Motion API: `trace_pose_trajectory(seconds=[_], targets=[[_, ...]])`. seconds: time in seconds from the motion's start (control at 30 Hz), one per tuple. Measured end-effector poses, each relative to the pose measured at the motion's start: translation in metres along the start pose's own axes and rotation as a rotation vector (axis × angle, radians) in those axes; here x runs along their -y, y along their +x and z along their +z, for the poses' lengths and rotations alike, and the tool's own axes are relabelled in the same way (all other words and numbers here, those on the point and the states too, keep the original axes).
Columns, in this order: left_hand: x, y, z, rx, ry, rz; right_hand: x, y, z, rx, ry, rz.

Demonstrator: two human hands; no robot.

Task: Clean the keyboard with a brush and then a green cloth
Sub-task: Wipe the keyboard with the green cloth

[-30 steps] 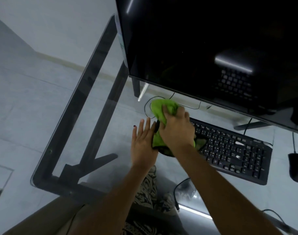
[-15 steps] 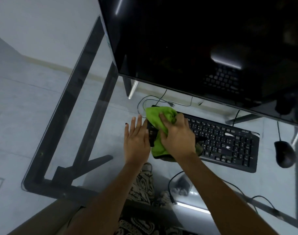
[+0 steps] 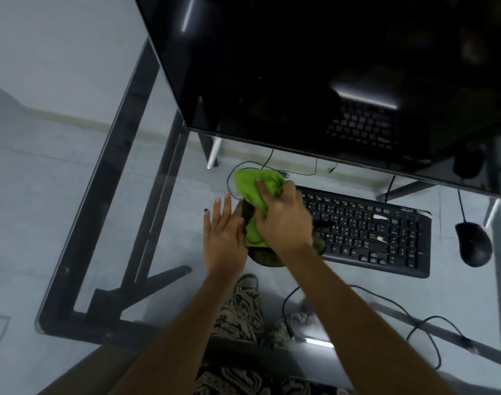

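Observation:
A black keyboard (image 3: 369, 229) lies on the glass desk (image 3: 146, 195) below the monitor. A bunched green cloth (image 3: 253, 189) covers the keyboard's left end. My right hand (image 3: 283, 220) grips the cloth and presses it onto the keys. My left hand (image 3: 223, 238) rests flat with straight fingers against the keyboard's left edge. No brush shows.
A large dark monitor (image 3: 329, 81) hangs over the back of the desk. A black mouse (image 3: 473, 243) sits right of the keyboard. Cables (image 3: 414, 320) run under the glass, and the desk's black frame (image 3: 112, 195) is at the left.
My right hand with the cloth has shifted slightly along the keyboard's left end. The left hand stays flat at the keyboard's edge. The camera view has shifted.

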State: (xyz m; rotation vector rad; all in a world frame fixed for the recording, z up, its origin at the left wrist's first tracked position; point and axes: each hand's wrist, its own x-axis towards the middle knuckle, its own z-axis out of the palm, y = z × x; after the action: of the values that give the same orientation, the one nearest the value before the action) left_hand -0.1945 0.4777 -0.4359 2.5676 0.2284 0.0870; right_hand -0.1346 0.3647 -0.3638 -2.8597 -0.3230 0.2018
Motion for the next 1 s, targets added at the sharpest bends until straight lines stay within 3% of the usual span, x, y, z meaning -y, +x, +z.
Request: trace_pose_trajectory(seconds=[0.1, 0.2, 0.33, 0.47, 0.63, 0.73, 0.9, 1.0], targets=[[-0.002, 0.003, -0.006, -0.011, -0.084, -0.055, -0.065, 0.0, -0.02, -0.069, -0.057, 0.054], [0.007, 0.015, -0.018, 0.037, -0.036, 0.064, -0.106, -0.007, -0.025, -0.093, -0.107, 0.017], [0.023, 0.059, -0.026, 0.183, 0.139, 0.323, -0.089, 0.0, -0.018, -0.101, -0.173, 0.07], [0.027, 0.063, -0.022, 0.247, 0.189, 0.384, -0.064, -0.006, -0.004, -0.102, -0.198, 0.123], [0.028, 0.066, -0.021, 0.238, 0.21, 0.389, -0.032, -0.02, 0.003, -0.06, -0.148, -0.257], [0.032, 0.069, -0.023, 0.257, 0.194, 0.387, -0.01, -0.022, 0.006, 0.062, -0.103, -0.328], [0.032, 0.067, -0.024, 0.203, 0.15, 0.392, -0.039, -0.032, -0.008, 0.134, -0.202, -0.618], [0.033, 0.066, -0.022, 0.189, 0.148, 0.403, -0.031, -0.02, -0.011, 0.159, -0.203, -0.464]])
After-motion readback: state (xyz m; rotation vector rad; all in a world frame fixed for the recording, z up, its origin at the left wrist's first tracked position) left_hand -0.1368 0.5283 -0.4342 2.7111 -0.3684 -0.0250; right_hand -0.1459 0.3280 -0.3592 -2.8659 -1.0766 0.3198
